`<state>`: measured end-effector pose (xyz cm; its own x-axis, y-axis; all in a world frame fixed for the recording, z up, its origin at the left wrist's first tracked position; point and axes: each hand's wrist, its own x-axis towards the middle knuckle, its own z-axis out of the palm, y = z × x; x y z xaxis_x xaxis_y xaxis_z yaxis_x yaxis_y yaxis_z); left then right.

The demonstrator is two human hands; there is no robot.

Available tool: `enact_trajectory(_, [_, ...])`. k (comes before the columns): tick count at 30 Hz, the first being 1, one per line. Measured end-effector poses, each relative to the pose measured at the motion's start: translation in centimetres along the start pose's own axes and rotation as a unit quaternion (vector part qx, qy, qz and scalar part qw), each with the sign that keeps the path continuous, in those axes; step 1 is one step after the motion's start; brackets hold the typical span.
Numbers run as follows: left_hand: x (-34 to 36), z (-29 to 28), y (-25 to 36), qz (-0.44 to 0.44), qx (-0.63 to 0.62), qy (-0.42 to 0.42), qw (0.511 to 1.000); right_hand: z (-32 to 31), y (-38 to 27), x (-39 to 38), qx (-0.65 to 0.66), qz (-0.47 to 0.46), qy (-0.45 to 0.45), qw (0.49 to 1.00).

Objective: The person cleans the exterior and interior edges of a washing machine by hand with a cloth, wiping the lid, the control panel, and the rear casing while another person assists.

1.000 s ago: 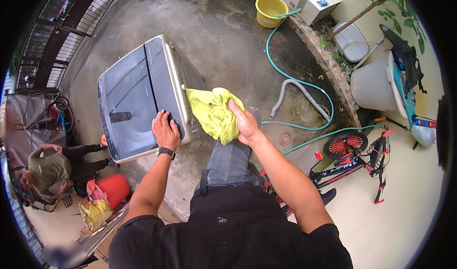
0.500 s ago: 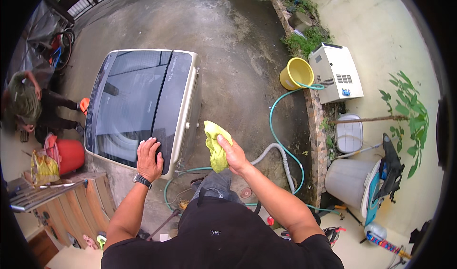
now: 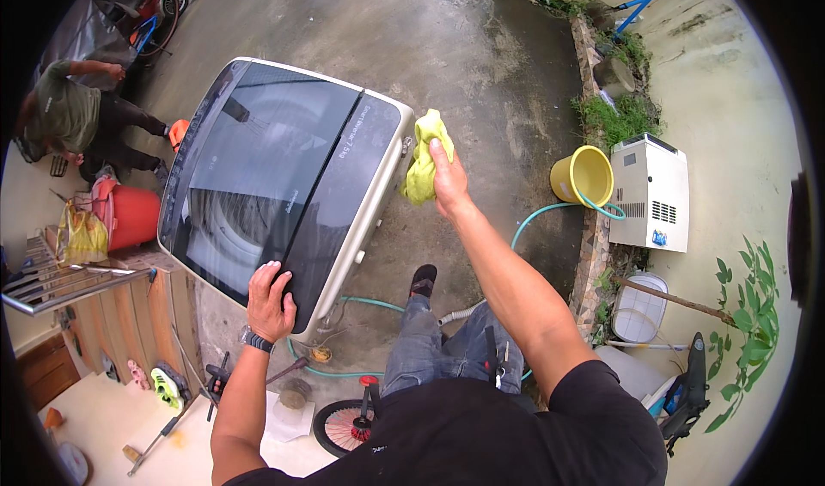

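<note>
A top-loading washing machine with a dark glass lid and a pale body stands before me, to the left. My left hand rests on the near edge of its top, fingers spread, holding nothing. A black watch sits on that wrist. In my right hand is a bunched yellow-green cloth, pinched under the thumb with part of it hanging down. This hand is stretched forward beside the machine's right rear corner; whether the cloth touches the body I cannot tell.
A green hose runs over the wet concrete to a yellow bucket near a white boxy appliance. At left, another person bends by a red tub. A small wheel and a mallet lie close below.
My right hand has carried the cloth forward along the machine's right side, toward its far corner. My left hand stays on the top. The view has shifted, and my legs now show more.
</note>
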<state>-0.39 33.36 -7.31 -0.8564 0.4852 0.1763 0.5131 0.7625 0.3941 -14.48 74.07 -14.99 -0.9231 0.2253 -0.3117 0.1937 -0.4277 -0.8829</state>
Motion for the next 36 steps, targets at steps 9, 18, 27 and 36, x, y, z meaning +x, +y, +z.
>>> enact_trajectory(9, [-0.4,0.3,-0.2,-0.052,0.081,-0.022,0.995,1.1,11.7,-10.5,-0.276,-0.065,-0.075,0.956])
enact_trajectory(18, [-1.1,1.7,1.7,-0.150,0.200,0.000,0.968,0.6,14.4,-5.4,-0.227,-0.240,-0.056,0.942])
enact_trajectory(27, [-4.2,4.4,1.0,-0.208,0.154,0.169,0.951,-3.3,13.4,3.3,-0.201,-0.496,-0.102,0.839])
enact_trajectory(36, [-7.4,4.9,-3.9,-0.183,0.099,0.251,0.945,-3.7,14.8,3.8,-0.208,-0.679,-0.093,0.698])
